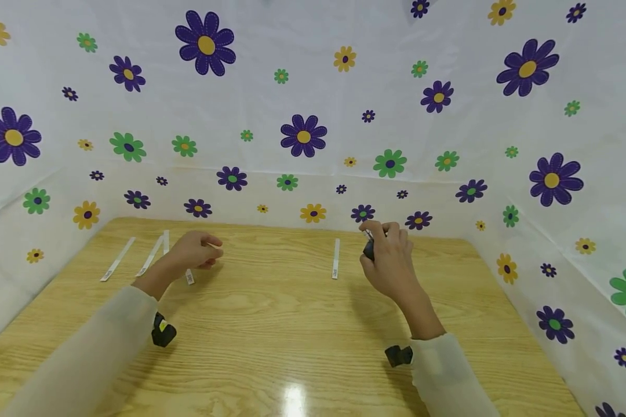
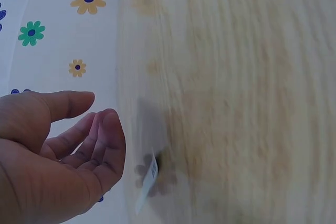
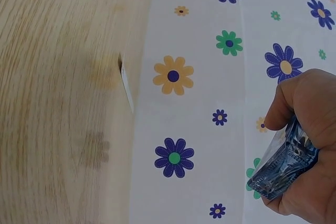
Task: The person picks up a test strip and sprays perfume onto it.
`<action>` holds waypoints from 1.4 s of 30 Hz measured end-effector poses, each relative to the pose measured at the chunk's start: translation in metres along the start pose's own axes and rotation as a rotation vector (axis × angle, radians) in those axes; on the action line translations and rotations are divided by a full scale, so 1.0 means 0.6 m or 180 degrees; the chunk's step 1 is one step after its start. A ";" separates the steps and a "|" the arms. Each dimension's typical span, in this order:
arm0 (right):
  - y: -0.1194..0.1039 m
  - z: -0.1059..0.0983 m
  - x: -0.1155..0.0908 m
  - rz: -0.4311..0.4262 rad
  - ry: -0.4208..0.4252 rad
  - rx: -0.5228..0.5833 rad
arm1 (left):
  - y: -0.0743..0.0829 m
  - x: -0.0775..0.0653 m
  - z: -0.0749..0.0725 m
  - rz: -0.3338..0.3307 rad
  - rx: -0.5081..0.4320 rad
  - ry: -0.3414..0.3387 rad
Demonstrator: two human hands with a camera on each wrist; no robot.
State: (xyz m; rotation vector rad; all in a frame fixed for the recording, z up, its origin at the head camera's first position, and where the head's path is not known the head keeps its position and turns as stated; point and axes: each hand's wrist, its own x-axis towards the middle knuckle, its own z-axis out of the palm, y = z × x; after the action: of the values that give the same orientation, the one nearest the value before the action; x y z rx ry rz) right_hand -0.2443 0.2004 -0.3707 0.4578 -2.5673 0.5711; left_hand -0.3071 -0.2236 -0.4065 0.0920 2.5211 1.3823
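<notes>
My right hand (image 1: 392, 263) is raised over the right part of the table and grips a small shiny dark-blue packet (image 3: 289, 161), thumb on one side and fingers on the other. To its left a white paper strip (image 1: 336, 259) with print on its near end lies on the wood. My left hand (image 1: 193, 252) holds nothing; its fingers are loosely curled, thumb apart. It hovers over another strip (image 1: 189, 277), whose printed end shows below the wrist while the rest is hidden. A leaning pair of strips (image 1: 151, 255) and a lone slanted strip (image 1: 117, 259) lie farther left.
The wooden table (image 1: 271, 330) meets a white cloth wall (image 1: 261, 104) with purple, green and yellow flowers at the back and both sides. A black wrist camera (image 1: 163, 330) sits by the left cuff and another black camera (image 1: 399, 355) by the right cuff.
</notes>
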 end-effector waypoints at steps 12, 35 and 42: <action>0.001 0.001 0.003 0.0007 -0.0016 0.0027 | -0.064 -0.049 -0.026 0.0088 0.0419 0.0209; 0.004 -0.003 0.001 0.0021 -0.0066 -0.0046 | -0.084 -0.049 -0.046 -0.0421 0.0416 0.0325; 0.005 -0.002 0.000 0.0033 -0.0101 -0.0037 | -0.078 -0.040 -0.039 -0.0323 0.0604 0.0386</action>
State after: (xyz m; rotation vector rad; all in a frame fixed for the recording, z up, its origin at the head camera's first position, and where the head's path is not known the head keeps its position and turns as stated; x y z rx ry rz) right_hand -0.2453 0.2038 -0.3706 0.4532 -2.6031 0.5566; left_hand -0.2867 -0.2724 -0.4292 -0.0852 2.7106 1.1404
